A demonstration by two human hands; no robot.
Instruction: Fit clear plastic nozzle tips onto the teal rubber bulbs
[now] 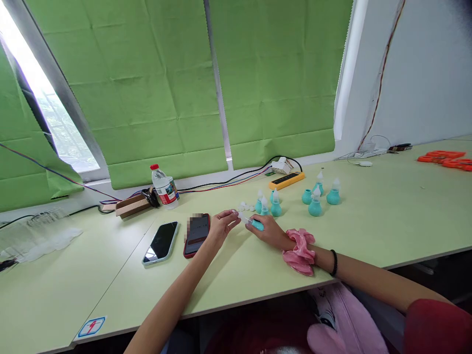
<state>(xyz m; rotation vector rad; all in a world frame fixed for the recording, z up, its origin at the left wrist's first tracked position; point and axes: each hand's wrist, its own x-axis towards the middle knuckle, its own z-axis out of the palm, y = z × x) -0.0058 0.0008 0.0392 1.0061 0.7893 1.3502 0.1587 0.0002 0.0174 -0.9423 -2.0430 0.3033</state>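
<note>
My right hand [272, 232] is closed around a teal bulb nasal aspirator [257, 224], tilted so its clear nozzle points left. At that end, my left hand [221, 227] pinches a small whitish translucent tip [241, 216]. Whether the tip is joined to the nozzle I cannot tell. Just beyond my hands lie several small white pieces [246, 206]. Several similar teal bulbs stand behind and to the right, among them a capped one [315, 207], another with a clear top [333, 196], and a bulb without a top [307, 196].
Left of my hands lie a red-cased phone [196, 236] and a light-cased phone [161, 242]. Farther back are a water bottle [164, 187], an open cardboard box [132, 205] and a yellow power strip [286, 180] with cables. Orange-handled scissors [442, 157] rest far right on the table [368, 226].
</note>
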